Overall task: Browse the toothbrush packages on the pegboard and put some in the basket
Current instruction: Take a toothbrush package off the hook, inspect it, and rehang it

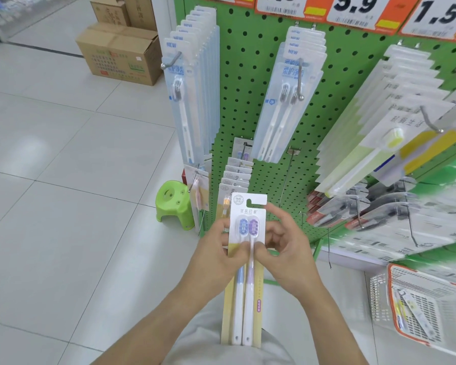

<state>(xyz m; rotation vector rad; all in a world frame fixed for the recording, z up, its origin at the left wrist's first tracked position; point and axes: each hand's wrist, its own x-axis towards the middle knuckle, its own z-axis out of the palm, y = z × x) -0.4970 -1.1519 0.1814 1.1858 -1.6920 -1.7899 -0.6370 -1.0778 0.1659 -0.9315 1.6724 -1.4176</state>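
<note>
Pack: a two-brush pack (245,259) is being held upright in front of the person, between both hands, low in the middle of the shot. One brush has a blue head, the other a purple one, on a white and yellow card.
Left hand: the left hand (219,248) is gripping the pack's left edge, fingers (223,227) curling round the card and the thumb pressing on the front just under the brush heads.
Right hand: the right hand (287,248) is doing the same on the right edge, thumb pinching the front next to the other thumb, fingers bent behind and beside the card.
Pegboard: the green pegboard (248,83) is standing right behind the pack, with rows of packs hanging off hooks. A blue-white row (187,101) is hanging at the left edge, a twin-brush row (287,101) in the middle, a yellow-green row (379,143) on the right.
Same kind: more packs (234,180) like the held one are hanging just behind it, lower on the board.
Basket: the white basket (379,293) with an orange rim is sitting on the floor, lower right, well apart from the hands. One pack (411,309) is already lying in it.
Price tags: big tags (353,9) are running along the top.
Other stuff: a green stool (171,201) is sitting left of the board, cardboard boxes (119,51) further back.
</note>
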